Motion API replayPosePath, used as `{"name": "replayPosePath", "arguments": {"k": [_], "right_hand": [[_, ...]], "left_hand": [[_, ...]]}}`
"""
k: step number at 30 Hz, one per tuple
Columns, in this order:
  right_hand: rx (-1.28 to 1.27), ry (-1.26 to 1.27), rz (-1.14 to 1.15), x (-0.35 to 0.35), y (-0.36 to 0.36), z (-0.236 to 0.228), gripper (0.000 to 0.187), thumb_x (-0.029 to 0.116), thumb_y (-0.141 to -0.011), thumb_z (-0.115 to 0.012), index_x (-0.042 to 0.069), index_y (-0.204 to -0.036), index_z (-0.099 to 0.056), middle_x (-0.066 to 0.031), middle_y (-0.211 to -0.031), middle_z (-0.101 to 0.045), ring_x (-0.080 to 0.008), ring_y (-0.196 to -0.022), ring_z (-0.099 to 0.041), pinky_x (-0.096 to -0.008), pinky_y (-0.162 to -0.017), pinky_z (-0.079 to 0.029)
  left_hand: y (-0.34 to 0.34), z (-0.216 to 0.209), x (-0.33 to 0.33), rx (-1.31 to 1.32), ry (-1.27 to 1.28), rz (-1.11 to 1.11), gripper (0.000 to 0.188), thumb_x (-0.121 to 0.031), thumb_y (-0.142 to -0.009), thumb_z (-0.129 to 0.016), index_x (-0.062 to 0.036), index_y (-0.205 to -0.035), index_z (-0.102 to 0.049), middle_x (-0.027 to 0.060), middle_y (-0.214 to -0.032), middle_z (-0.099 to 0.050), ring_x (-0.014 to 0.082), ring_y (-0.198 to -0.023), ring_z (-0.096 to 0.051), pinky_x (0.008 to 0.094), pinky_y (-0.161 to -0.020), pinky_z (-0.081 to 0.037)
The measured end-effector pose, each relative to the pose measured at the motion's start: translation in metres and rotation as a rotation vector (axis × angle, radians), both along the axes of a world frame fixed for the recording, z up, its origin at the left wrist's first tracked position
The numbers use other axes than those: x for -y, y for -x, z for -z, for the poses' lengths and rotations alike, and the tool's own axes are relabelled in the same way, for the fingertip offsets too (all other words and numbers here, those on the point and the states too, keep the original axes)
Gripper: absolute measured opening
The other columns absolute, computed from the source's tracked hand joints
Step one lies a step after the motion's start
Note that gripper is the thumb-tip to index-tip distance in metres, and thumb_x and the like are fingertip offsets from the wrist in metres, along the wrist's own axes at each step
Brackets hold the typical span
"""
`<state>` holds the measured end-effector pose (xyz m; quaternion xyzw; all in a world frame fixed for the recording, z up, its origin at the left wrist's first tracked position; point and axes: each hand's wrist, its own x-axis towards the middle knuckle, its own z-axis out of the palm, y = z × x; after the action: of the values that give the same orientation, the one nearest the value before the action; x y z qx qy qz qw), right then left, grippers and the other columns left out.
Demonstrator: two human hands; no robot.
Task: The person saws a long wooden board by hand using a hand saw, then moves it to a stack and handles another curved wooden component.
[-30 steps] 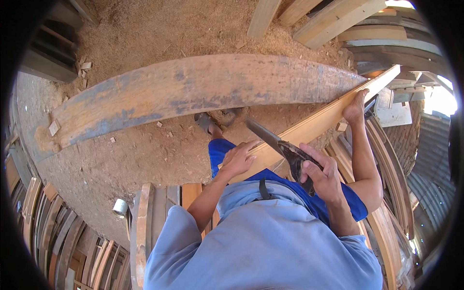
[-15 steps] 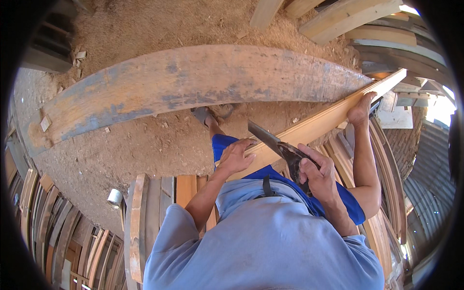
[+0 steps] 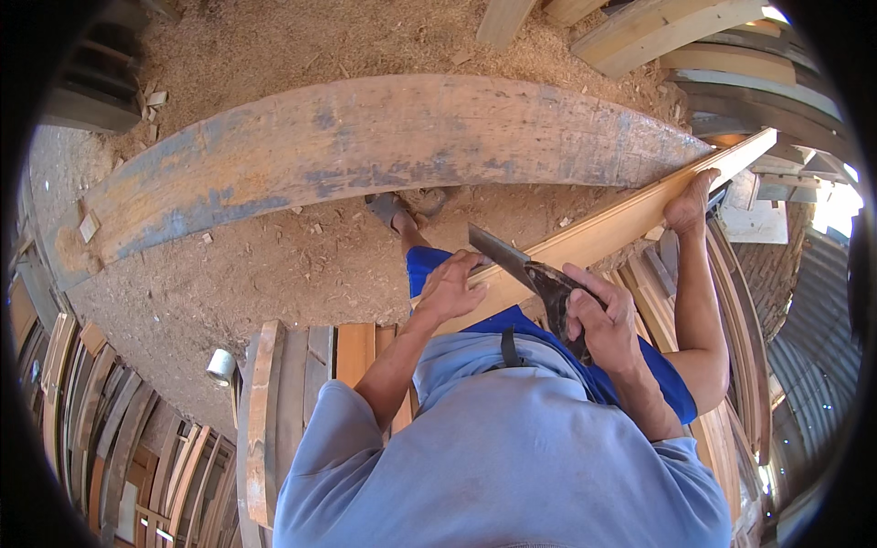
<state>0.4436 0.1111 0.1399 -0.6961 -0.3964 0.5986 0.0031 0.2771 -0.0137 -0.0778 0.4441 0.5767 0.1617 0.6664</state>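
A long pale wooden board [image 3: 585, 228] slants from my lap up to the right, its far end over the tip of a big plank. At the near end, my left hand [image 3: 452, 288] grips the board by its edge. My right hand [image 3: 603, 320] is closed round the dark handle of a handsaw [image 3: 502, 251], one finger stretched along the grip. The saw's blade crosses above the board and points up and left, close to my left fingers. Whether its teeth touch the wood I cannot tell. My bare right foot [image 3: 687, 205] presses on the board farther along.
A large worn plank [image 3: 365, 137] lies across the sawdust-covered ground [image 3: 219, 283]. Stacked boards [image 3: 110, 429] stand at the lower left, and more timber [image 3: 671, 36] lies at the upper right. A white can [image 3: 221, 366] sits left of me. Corrugated metal sheet [image 3: 804, 365] is at the right.
The whole view has shifted slightly. Both hands keep their grips, and the saw stays in nearly the same place over the board.
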Motion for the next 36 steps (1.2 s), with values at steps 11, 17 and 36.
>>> {"name": "replayPosePath", "arguments": {"k": [11, 17, 36], "right_hand": [[0.022, 0.097, 0.068, -0.004, 0.015, 0.007, 0.041, 0.006, -0.1, -0.049, -0.013, -0.136, -0.053, -0.0032, -0.072, -0.054, -0.0089, -0.057, -0.051, -0.0263, -0.054, -0.045], [0.0, 0.086, 0.126, 0.001, 0.014, 0.02, 0.04, 0.006, -0.1, -0.05, -0.013, -0.135, -0.053, -0.0029, -0.071, -0.053, -0.0096, -0.056, -0.049, -0.0269, -0.052, -0.044], [0.003, 0.107, 0.331, 0.009, 0.015, 0.042, 0.04, 0.006, -0.099, -0.05, -0.012, -0.135, -0.053, -0.0044, -0.072, -0.054, -0.012, -0.053, -0.052, -0.028, -0.048, -0.046]], "left_hand": [[-0.001, 0.004, 0.001, 0.009, 0.018, -0.022, 0.046, -0.024, -0.081, -0.07, -0.011, -0.125, -0.063, 0.0127, -0.121, -0.063, 0.0336, -0.117, -0.061, 0.0447, -0.098, -0.05], [-0.001, 0.004, 0.002, 0.011, 0.012, 0.005, 0.045, -0.024, -0.081, -0.071, -0.0101, -0.124, -0.063, 0.0136, -0.118, -0.064, 0.0348, -0.114, -0.062, 0.0447, -0.097, -0.05], [-0.002, 0.003, -0.004, 0.026, -0.003, 0.006, 0.044, -0.022, -0.08, -0.072, -0.0101, -0.121, -0.065, 0.0135, -0.118, -0.065, 0.0354, -0.113, -0.062, 0.0452, -0.097, -0.051]]}}
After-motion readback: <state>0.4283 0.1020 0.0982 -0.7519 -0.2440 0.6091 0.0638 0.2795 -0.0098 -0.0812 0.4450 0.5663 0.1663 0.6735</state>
